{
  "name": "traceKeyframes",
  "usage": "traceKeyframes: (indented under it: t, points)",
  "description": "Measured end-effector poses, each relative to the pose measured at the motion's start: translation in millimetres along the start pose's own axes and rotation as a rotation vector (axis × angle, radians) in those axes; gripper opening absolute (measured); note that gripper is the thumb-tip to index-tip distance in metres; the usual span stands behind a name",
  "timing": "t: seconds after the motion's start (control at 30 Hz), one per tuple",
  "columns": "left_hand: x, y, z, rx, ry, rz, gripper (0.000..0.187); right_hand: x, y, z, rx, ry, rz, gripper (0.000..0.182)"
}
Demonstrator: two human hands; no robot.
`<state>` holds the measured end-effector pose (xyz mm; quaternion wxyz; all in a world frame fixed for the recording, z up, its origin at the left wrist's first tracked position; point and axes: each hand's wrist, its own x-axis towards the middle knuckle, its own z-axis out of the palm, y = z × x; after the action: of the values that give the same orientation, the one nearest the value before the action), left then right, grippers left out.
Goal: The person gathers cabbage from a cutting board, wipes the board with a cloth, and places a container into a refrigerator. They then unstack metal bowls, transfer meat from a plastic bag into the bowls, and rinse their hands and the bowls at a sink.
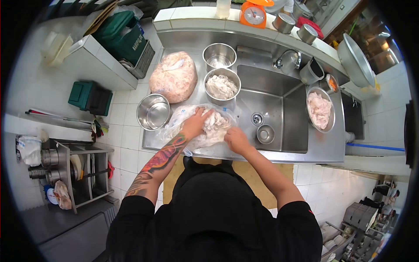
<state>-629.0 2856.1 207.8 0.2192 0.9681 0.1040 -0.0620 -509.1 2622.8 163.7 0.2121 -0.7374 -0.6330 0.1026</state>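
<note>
A clear plastic bag (pixel 174 118) lies opened out on the steel counter, with a pile of pale, whitish raw meat pieces (pixel 216 124) in it. My left hand (pixel 195 124) rests on the left side of this pile, its fingers apart. At the bag's right edge, my right hand (pixel 237 139) is closed on the plastic. Just beyond the pile stands a steel pot (pixel 222 98) holding similar pale pieces. An empty-looking steel pot (pixel 153 112) sits to the left, touching or very near the bag.
A large tied bag of pinkish meat (pixel 173 77) stands at the back left, beside another steel pot (pixel 219 56). To the right is the sink (pixel 283 118) with a small steel bowl (pixel 265 134). Past it sits a bowl of pale meat (pixel 319 110). An orange scale (pixel 253 15) tops the ledge.
</note>
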Motion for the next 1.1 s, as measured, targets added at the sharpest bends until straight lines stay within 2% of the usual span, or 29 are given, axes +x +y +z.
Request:
traceKeyframes:
  t: [0.03, 0.1, 0.13, 0.2, 0.23, 0.3, 0.33, 0.4, 0.47, 0.5, 0.53, 0.57, 0.6, 0.63, 0.67, 0.7, 0.73, 0.8, 0.83, 0.9, 1.1]
  points:
    - [-0.3, -2.9, -4.6, -0.071, -0.032, -0.002, 0.116, 1.8, -1.8, -1.8, -0.002, -0.002, 0.002, 0.020]
    - [-1.4, -2.5, -2.8, -0.101, -0.052, -0.019, 0.121, 10.8, -11.2, -6.1, 0.098, 0.085, 0.158, 0.039]
    - [-7.2, 6.4, -3.1, 0.002, -0.019, -0.054, 0.124, 21.8, -18.8, -13.2, 0.097, 0.085, 0.164, 0.039]
    - [-15.3, 18.2, 5.4, 0.105, 0.005, -0.090, 0.127, 50.4, -32.3, -18.6, 0.211, 0.158, 0.398, 0.069]
    - [-15.5, 21.6, 12.0, 0.142, 0.073, -0.102, 0.128, 61.2, -34.8, -9.6, 0.215, 0.159, 0.402, 0.069]
    - [-9.6, 22.5, 18.2, 0.181, 0.145, -0.109, 0.129, 81.6, -37.2, 3.5, -0.004, -0.017, 0.522, 0.104]
    - [-4.5, 20.7, 19.3, 0.121, 0.144, -0.145, 0.127, 88.5, -37.9, 3.8, -0.007, -0.013, 0.520, 0.104]
    - [2.5, 12.8, 25.3, 0.058, 0.144, -0.192, 0.125, 98.8, -41.5, 5.9, -0.007, -0.072, 0.613, 0.116]
    - [9.2, 0.1, 31.8, -0.166, 0.146, -0.221, 0.119, 108.4, -30.7, 9.1, 0.094, -0.088, 0.613, 0.112]
    - [9.6, -2.5, 33.2, -0.168, 0.149, -0.230, 0.119, 112.8, -22.0, 11.4, 0.193, -0.098, 0.623, 0.108]
    - [11.1, -4.0, 32.9, -0.267, 0.209, -0.191, 0.110, 117.1, -7.6, 18.9, 0.190, -0.100, 0.615, 0.108]
    - [13.2, -5.4, 32.3, -0.366, 0.269, -0.147, 0.102, 120.7, 6.8, 25.6, 0.395, -0.065, 0.525, 0.102]
    - [17.3, -15.4, 40.0, -0.367, 0.274, -0.146, 0.102, 121.9, 14.2, 29.4, 0.596, -0.028, 0.432, 0.095]
    - [23.1, -31.2, 53.1, -0.430, 0.340, -0.038, 0.095, 122.3, 13.4, 26.9, 0.591, -0.027, 0.429, 0.095]
    - [26.5, -40.0, 58.9, -0.490, 0.406, 0.070, 0.088, 123.3, 11.7, 23.5, 0.608, -0.028, 0.433, 0.082]
    - [25.0, -39.2, 53.4, -0.488, 0.413, 0.071, 0.088, 126.0, 10.2, 21.7, 0.626, -0.030, 0.433, 0.069]
    - [20.3, -35.2, 45.2, -0.601, 0.398, 0.070, 0.083, 127.2, 13.6, 31.1, 0.623, -0.030, 0.428, 0.069]
    - [11.7, -28.2, 33.1, -0.719, 0.379, 0.067, 0.078, 123.5, 16.1, 51.1, 0.760, 0.177, 0.270, 0.074]
    - [8.0, -27.1, 28.3, -0.729, 0.389, 0.055, 0.075, 122.9, 3.4, 36.9, 0.759, 0.174, 0.269, 0.074]
    - [-2.6, -21.6, 16.9, -0.739, 0.398, 0.037, 0.071, 119.8, -24.2, 3.1, 0.857, 0.125, 0.418, 0.069]
    - [-28.5, 10.4, -40.4, -0.745, 0.361, -0.034, 0.069, 117.5, -62.4, -57.6, 1.060, 0.048, 0.434, 0.068]
